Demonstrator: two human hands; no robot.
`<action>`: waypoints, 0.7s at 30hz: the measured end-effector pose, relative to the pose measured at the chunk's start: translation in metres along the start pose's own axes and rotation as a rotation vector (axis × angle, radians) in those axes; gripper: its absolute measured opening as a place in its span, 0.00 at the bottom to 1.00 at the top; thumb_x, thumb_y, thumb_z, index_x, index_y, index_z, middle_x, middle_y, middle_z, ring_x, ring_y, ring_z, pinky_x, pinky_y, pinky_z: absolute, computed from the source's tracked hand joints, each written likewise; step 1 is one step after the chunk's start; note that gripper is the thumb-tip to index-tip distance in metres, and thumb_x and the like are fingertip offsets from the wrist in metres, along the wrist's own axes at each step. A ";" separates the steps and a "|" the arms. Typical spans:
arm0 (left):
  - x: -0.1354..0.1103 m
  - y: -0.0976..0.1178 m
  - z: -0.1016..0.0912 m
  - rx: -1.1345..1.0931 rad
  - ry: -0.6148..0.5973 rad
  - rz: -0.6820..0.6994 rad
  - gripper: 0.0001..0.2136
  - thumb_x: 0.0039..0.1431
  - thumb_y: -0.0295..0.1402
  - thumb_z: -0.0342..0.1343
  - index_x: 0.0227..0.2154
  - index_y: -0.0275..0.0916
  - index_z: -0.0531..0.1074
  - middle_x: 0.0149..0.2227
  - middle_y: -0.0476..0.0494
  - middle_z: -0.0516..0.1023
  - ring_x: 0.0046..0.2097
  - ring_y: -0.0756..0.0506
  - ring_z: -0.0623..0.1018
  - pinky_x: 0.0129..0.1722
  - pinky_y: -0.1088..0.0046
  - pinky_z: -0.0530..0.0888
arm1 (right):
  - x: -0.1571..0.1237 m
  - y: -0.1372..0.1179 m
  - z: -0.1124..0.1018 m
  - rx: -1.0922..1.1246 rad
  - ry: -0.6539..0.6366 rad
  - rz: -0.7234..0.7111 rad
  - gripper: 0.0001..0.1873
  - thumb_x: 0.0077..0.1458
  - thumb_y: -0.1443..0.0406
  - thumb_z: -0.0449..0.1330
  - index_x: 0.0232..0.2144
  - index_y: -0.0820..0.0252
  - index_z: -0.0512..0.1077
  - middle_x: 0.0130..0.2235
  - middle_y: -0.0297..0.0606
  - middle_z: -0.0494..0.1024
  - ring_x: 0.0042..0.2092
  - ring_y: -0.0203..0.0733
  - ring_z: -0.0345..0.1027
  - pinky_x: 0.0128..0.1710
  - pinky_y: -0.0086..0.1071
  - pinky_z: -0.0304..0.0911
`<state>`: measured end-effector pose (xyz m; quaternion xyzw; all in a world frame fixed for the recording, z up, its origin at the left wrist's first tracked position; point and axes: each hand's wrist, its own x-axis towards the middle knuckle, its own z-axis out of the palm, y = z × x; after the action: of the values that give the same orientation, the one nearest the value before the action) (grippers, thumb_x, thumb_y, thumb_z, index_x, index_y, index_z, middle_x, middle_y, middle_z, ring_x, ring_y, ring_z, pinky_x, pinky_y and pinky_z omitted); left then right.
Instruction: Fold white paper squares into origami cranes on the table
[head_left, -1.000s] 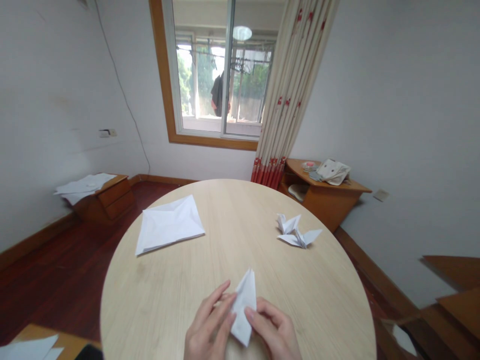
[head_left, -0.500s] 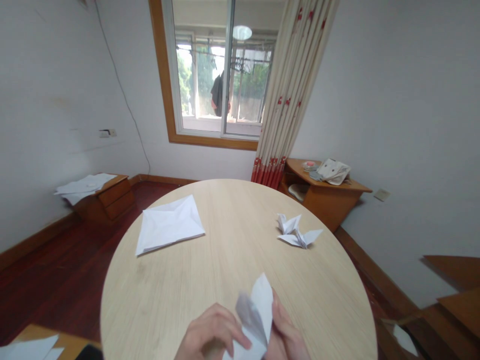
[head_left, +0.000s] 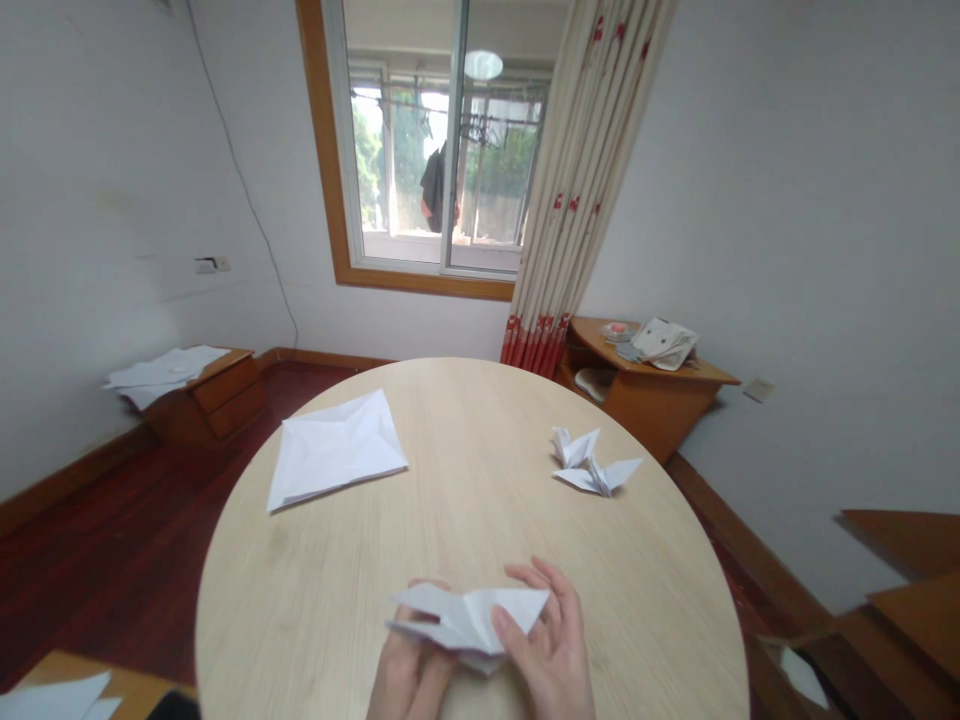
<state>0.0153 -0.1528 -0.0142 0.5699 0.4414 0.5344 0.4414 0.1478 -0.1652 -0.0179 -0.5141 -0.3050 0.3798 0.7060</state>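
Both hands hold a folded sheet of white paper (head_left: 469,615) above the near part of the round table (head_left: 465,520). Its pointed flaps stretch out to the left and right. My left hand (head_left: 409,665) grips it from beneath on the left, with most of its fingers hidden behind the paper. On the other side, my right hand (head_left: 551,635) has its thumb pressed on the front of the paper and its fingers curved behind the right flap. Farther off on the right lie folded paper cranes (head_left: 600,475), close together.
A stack of white paper sheets (head_left: 341,450) lies at the table's left. Beyond the table stand a low drawer cabinet (head_left: 225,395) with papers on it and a corner desk (head_left: 652,395) with a cloth bag (head_left: 664,343). A curtain (head_left: 574,200) hangs beside the window.
The folded paper has turned from upright, its points facing up, to lying crosswise. My left hand has shifted underneath it and my right hand has come round to its right end.
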 end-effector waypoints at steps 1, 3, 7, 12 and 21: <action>0.003 0.006 0.000 0.036 0.011 0.045 0.17 0.58 0.48 0.55 0.36 0.40 0.80 0.40 0.38 0.79 0.44 0.38 0.78 0.46 0.65 0.75 | 0.000 0.001 0.001 -0.069 0.069 -0.089 0.40 0.42 0.57 0.70 0.56 0.53 0.59 0.53 0.47 0.69 0.46 0.49 0.69 0.41 0.39 0.68; 0.007 0.015 -0.001 0.113 0.011 0.105 0.13 0.59 0.44 0.56 0.35 0.41 0.80 0.41 0.39 0.78 0.45 0.39 0.77 0.46 0.67 0.74 | -0.002 0.004 0.002 -0.198 0.132 -0.251 0.38 0.44 0.57 0.69 0.56 0.53 0.61 0.58 0.46 0.65 0.55 0.51 0.62 0.51 0.42 0.62; 0.009 0.018 -0.001 0.172 -0.030 0.179 0.10 0.60 0.37 0.56 0.27 0.41 0.77 0.31 0.44 0.77 0.34 0.44 0.77 0.35 0.75 0.74 | -0.010 0.006 0.006 -0.225 -0.177 -0.245 0.20 0.56 0.47 0.55 0.35 0.55 0.75 0.40 0.42 0.77 0.45 0.48 0.69 0.46 0.36 0.63; 0.009 0.019 -0.001 0.189 -0.141 0.206 0.12 0.63 0.35 0.52 0.25 0.40 0.73 0.27 0.46 0.75 0.30 0.47 0.76 0.31 0.78 0.72 | -0.013 -0.002 0.010 -0.116 -0.313 -0.084 0.22 0.48 0.44 0.62 0.27 0.57 0.69 0.29 0.36 0.74 0.32 0.41 0.68 0.34 0.30 0.62; 0.006 0.016 -0.001 0.348 -0.114 0.333 0.12 0.62 0.30 0.50 0.22 0.38 0.69 0.23 0.48 0.72 0.26 0.49 0.74 0.28 0.78 0.70 | -0.006 -0.010 0.010 -0.200 -0.328 -0.230 0.20 0.57 0.54 0.58 0.18 0.59 0.68 0.26 0.34 0.67 0.29 0.37 0.61 0.31 0.30 0.59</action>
<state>0.0149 -0.1507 0.0029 0.7313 0.4012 0.4829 0.2666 0.1386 -0.1677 -0.0057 -0.4745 -0.5086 0.3431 0.6312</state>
